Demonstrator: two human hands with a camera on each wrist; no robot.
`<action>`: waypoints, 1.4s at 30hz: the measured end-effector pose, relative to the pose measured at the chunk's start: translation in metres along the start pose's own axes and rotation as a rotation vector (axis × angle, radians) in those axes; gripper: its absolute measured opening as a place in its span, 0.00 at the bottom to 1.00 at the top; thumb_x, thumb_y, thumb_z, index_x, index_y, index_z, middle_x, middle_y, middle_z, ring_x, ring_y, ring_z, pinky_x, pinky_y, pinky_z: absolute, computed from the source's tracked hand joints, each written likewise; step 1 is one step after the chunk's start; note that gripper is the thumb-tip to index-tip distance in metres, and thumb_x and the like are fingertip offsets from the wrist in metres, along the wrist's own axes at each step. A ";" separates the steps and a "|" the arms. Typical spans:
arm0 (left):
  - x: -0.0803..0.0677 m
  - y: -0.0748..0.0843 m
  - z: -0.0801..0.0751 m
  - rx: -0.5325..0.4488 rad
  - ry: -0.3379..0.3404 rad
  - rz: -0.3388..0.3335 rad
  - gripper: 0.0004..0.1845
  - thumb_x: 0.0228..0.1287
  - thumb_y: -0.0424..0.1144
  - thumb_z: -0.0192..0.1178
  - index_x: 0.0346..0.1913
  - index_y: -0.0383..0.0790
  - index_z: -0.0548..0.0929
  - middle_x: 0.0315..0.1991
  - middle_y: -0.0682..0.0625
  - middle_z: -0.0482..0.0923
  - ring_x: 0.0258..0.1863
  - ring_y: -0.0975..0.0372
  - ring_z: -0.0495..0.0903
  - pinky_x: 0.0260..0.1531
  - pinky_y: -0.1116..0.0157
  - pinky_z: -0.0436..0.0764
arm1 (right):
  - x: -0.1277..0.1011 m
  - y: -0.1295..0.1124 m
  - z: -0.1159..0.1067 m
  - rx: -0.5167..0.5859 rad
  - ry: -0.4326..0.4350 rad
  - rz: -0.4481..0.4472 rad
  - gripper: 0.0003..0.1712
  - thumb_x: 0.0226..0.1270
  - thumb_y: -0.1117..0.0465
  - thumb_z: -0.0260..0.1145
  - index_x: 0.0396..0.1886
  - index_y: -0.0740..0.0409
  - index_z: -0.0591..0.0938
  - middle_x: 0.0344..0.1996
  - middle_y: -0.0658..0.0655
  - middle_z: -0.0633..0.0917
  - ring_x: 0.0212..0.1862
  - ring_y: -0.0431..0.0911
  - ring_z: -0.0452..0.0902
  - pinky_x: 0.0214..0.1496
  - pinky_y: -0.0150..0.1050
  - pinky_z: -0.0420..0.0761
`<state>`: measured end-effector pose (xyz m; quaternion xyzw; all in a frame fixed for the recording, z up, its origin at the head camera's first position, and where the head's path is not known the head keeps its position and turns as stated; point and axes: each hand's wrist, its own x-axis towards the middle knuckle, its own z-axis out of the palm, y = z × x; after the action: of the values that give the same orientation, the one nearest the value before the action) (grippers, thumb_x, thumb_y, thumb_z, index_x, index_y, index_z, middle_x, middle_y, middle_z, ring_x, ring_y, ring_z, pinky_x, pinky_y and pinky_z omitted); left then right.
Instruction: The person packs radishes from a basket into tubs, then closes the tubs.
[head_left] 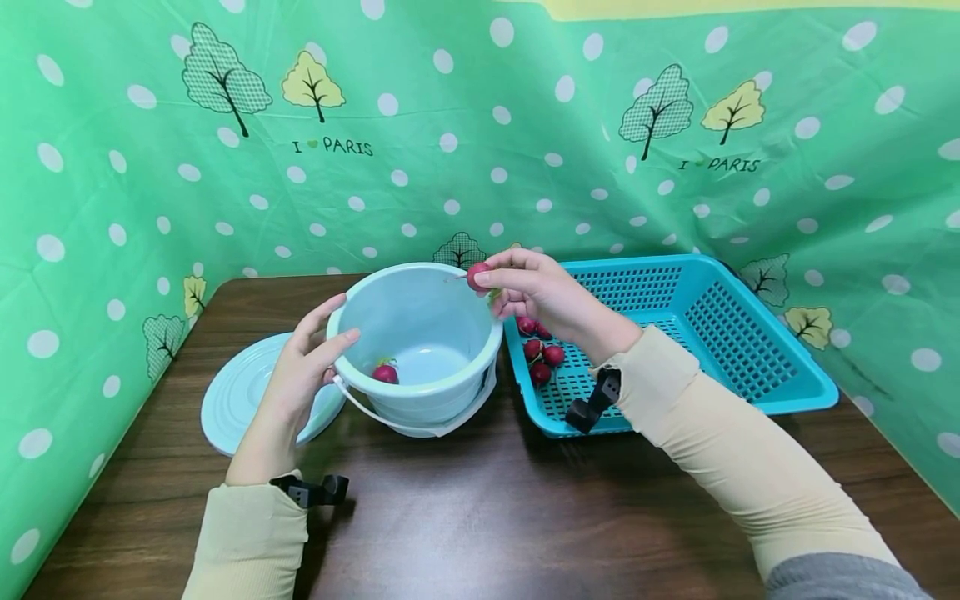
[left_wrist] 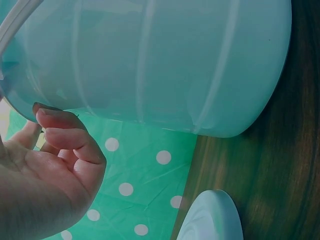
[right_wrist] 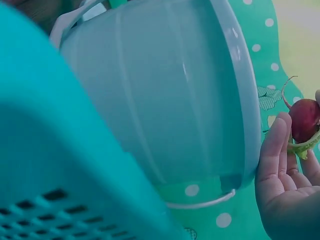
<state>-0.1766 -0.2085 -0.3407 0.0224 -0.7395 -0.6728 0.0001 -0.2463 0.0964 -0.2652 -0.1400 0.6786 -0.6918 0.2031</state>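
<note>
A light blue bucket [head_left: 420, 408] stands on the table, tilted slightly toward me, its white handle hanging down in front. My left hand [head_left: 303, 358] grips the bucket's left rim, thumb over the edge and fingers outside. Between the thumb and fingers of my right hand [head_left: 543, 296], a red radish [head_left: 478, 277] is pinched at the bucket's right rim. The right wrist view shows that radish [right_wrist: 304, 120] with its thin root and green stem stub. Another radish [head_left: 386, 372] lies on the bucket's floor. Several radishes [head_left: 553, 354] sit in the left part of a blue plastic basket [head_left: 787, 400].
A round light blue lid [head_left: 232, 392] lies on the wooden table [head_left: 480, 525] left of the bucket, partly behind my left forearm. The basket stands close to the bucket's right side. A green dotted cloth [head_left: 450, 183] hangs behind the table.
</note>
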 end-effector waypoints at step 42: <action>0.000 0.000 0.001 -0.020 -0.010 0.012 0.33 0.68 0.49 0.62 0.74 0.57 0.64 0.47 0.50 0.73 0.20 0.70 0.70 0.27 0.74 0.76 | 0.018 0.004 0.045 -0.025 -0.132 0.053 0.17 0.66 0.66 0.68 0.53 0.60 0.77 0.32 0.57 0.78 0.23 0.47 0.78 0.30 0.43 0.86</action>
<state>-0.1768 -0.2075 -0.3404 0.0147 -0.7328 -0.6803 0.0008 -0.2404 0.0481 -0.2684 -0.1699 0.6759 -0.6667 0.2640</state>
